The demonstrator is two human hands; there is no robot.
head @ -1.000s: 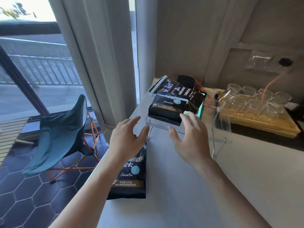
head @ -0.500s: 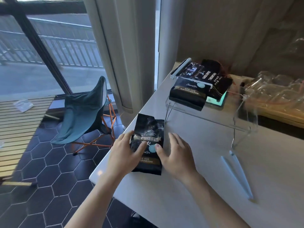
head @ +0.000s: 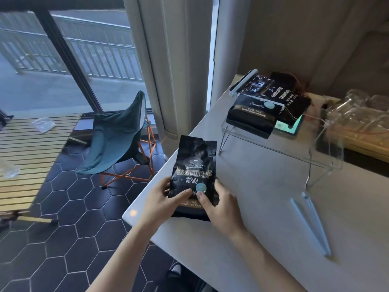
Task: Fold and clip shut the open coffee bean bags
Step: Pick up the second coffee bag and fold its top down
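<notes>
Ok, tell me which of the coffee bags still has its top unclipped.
The bag held in both hands at the table's near edge: its torn top stands open. The bags on the clear stand lie flat, one with a clip bar across it.

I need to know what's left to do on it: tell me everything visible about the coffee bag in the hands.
The coffee bag is glossy black foil with gold lettering and a round teal sticker. Its jagged, torn top stands open, unfolded and unclipped. It stands near the white table's corner, gripped low by the left hand and right hand, thumbs on its front.

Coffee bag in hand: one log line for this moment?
left hand + right hand: holding coffee bag | top: unfolded | clip: on table, untouched
</notes>
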